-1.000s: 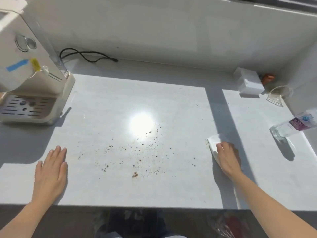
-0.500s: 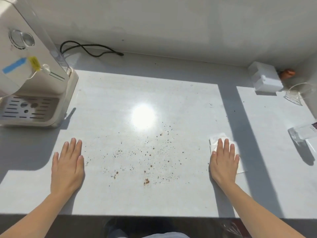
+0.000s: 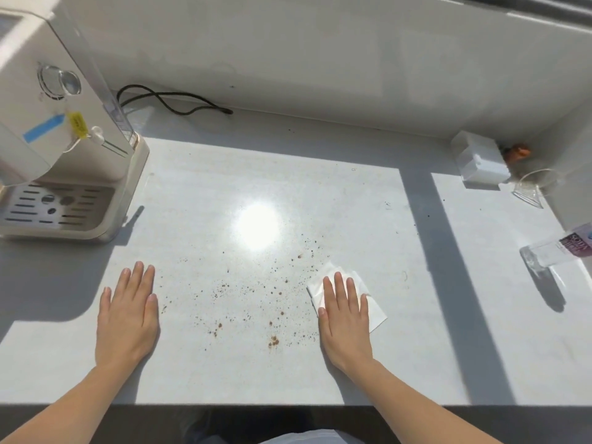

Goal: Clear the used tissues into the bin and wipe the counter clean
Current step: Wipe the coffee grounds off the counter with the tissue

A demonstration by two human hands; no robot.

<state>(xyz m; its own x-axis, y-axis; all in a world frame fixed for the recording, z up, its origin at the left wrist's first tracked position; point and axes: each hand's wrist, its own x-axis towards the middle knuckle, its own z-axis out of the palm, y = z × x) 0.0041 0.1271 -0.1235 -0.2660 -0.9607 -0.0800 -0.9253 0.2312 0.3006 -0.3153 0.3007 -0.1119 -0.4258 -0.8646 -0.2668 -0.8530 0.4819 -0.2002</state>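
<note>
The right hand (image 3: 344, 318) was laid flat, fingers spread, on the tissue (image 3: 373, 307) on the worktop (image 3: 416, 363), with the brown crumbs (image 3: 256, 299) scattered just to its left, toward the flat, empty left hand (image 3: 128, 312).

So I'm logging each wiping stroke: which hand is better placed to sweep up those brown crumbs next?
The right hand. It lies flat on the white tissue, at the right edge of the brown crumbs. The left hand rests bare on the counter, with nothing to wipe with.
</note>
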